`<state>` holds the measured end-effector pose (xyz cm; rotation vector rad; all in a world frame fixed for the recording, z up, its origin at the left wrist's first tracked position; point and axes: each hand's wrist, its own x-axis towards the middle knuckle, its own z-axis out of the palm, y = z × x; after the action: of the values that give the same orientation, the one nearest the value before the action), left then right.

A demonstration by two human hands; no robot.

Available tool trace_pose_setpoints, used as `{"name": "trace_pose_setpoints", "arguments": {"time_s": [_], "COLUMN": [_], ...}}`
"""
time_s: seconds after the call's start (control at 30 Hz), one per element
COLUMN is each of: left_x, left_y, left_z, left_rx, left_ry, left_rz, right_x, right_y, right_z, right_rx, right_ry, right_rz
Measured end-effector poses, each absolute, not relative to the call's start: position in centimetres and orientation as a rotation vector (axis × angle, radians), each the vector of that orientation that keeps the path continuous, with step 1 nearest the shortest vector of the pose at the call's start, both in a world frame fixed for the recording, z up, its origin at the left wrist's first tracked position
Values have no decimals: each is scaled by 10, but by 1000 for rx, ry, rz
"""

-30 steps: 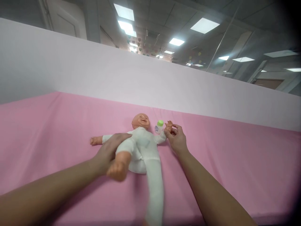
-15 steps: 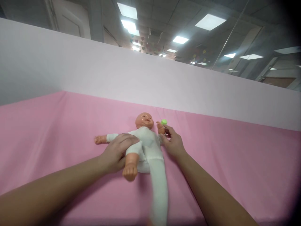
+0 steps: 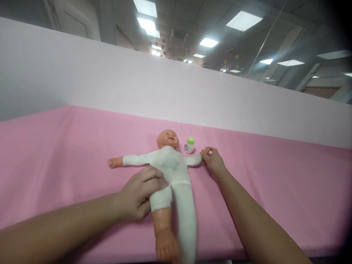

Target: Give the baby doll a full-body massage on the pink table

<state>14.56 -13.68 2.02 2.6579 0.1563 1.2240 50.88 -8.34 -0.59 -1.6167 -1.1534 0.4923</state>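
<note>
A baby doll [image 3: 176, 172] with a white cloth body lies face up on the pink padded surface, its head pointing away from me. My left hand [image 3: 144, 192] is wrapped round the top of the doll's leg on the left. That leg ends in a bare plastic foot [image 3: 166, 244]. With closed fingers, my right hand [image 3: 215, 161] grips the doll's hand on the right, whose arm lies stretched out sideways. Between the doll's head and that arm stands a small bottle [image 3: 189, 146] with a green cap. The doll's other arm [image 3: 137, 160] reaches out to the left.
The pink padded surface [image 3: 272, 187] runs across the view to its front edge. A low white wall [image 3: 165, 88] closes off the back. Behind it, glass [image 3: 275, 40] shows ceiling lights.
My right hand has moved right, drawing the doll's arm out sideways, and the bottle now shows fully. The leg under my left hand has come down and straightened towards me.
</note>
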Motion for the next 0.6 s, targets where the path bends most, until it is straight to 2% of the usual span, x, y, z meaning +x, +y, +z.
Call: {"name": "trace_pose_setpoints", "arguments": {"time_s": [0.1,0.27,0.4,0.5,0.6], "left_x": [142,141,141,140,140], "left_y": [-121,-97,-89,-94,-110], "left_z": [16,13,12,13,19], "left_rx": [2626,2436,2397,2447,2548], "left_ry": [474,897,897,790,452], "left_rz": [1280,1097,1080,1154,1286], "right_x": [485,432,413,420,441], "right_y": [-91,-110,-119,-117,-110], "right_z": [1,12,16,15,12], "right_rx": [-1481,-1280,-1285,-1336,-1315], "right_ry": [-1204,-1610,-1864,-1791,-1572], "right_rz": [370,315,296,325,424]}}
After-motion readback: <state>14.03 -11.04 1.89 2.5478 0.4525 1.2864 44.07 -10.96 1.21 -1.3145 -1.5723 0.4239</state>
